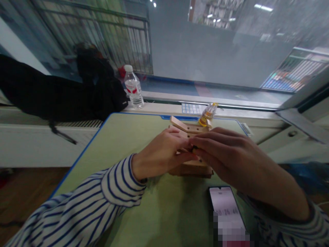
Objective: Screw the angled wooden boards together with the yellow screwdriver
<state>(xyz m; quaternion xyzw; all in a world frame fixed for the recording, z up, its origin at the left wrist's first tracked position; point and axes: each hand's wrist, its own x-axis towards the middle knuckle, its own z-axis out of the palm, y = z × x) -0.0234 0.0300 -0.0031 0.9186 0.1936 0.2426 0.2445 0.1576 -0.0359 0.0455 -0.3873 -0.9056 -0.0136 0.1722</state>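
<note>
A wooden block assembly (189, 129) with drilled holes stands on the green table (123, 144), a wooden base beneath it. My left hand (160, 154) is closed against the wooden piece from the left. My right hand (228, 154) reaches over it from the right, fingers pressed together, pinching a small dark part (193, 148) where the two hands meet. A small yellow-capped glue bottle (207, 115) stands tilted just behind the wood. Most of the assembly is hidden by my hands.
A phone (226, 209) showing a timer lies near the table's front right. A water bottle (133, 87) and a black bag (59, 91) sit on the windowsill at the back left. A printed grid card (191, 108) lies on the sill. Large window behind.
</note>
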